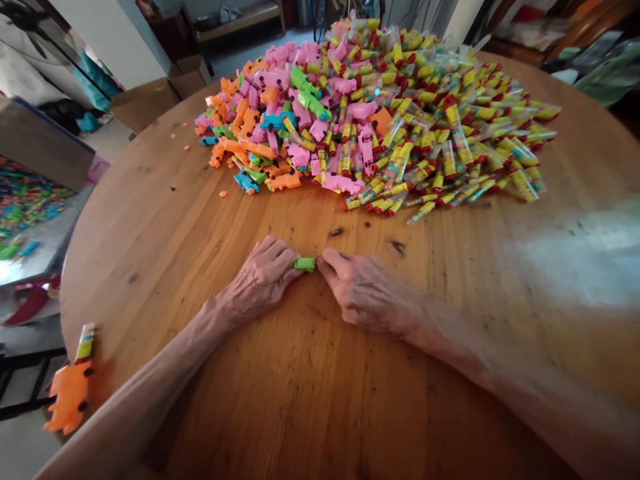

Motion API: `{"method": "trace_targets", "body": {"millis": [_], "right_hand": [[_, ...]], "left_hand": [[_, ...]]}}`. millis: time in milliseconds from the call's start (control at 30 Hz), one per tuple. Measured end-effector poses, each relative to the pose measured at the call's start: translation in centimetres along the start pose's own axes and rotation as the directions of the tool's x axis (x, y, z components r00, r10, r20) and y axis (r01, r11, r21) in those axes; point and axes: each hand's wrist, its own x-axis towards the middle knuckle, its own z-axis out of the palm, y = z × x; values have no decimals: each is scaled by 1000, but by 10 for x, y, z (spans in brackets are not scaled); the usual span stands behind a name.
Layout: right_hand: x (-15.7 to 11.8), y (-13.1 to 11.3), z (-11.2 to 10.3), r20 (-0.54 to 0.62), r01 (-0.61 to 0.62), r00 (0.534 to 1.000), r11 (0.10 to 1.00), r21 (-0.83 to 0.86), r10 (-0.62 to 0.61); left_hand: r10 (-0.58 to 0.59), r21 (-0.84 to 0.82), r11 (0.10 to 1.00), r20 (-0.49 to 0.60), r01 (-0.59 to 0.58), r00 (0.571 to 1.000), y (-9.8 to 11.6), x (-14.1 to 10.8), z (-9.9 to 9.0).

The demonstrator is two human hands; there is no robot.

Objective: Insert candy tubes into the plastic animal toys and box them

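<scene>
My left hand (pixel 270 270) is closed round a small green plastic toy piece (pixel 305 264), whose end sticks out past the fingertips just above the table. Most of the piece is hidden in the hand. Close to its right end, the thumb and fingers of my right hand (pixel 357 287) are pinched together. Whatever they hold, if anything, is too small or hidden to make out. Both hands rest low over the middle of the wooden table (pixel 280 380).
A big heap of pink toy cars (pixel 345 183), orange and green ones, and yellow-labelled clear tubes (pixel 457 130) covers the far side. At the left edge lies an orange toy car (pixel 69 397) with a tube at its end. Cardboard boxes (pixel 145 103) stand beyond the table.
</scene>
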Motion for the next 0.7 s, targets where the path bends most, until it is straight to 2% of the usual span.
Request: {"method": "trace_targets", "body": {"millis": [100, 200, 300, 533, 700], "right_hand": [[2, 1, -3, 5, 4, 1000, 1000, -6, -4], [3, 1, -4, 15, 1, 1000, 1000, -19, -1], [3, -1, -3, 46, -8, 999, 999, -34, 9], [3, -7, 5, 12, -18, 1000, 999, -44, 19], [4, -6, -6, 64, -37, 997, 999, -35, 39]], "left_hand": [[-70, 154, 986, 8, 67, 998, 6, -5, 2], [-144, 342, 932, 40, 122, 989, 13, -8, 0], [-186, 449, 882, 55, 142, 981, 20, -8, -3], [-197, 450, 882, 80, 141, 977, 19, -7, -1], [-181, 397, 907, 72, 138, 981, 12, -9, -1]]}}
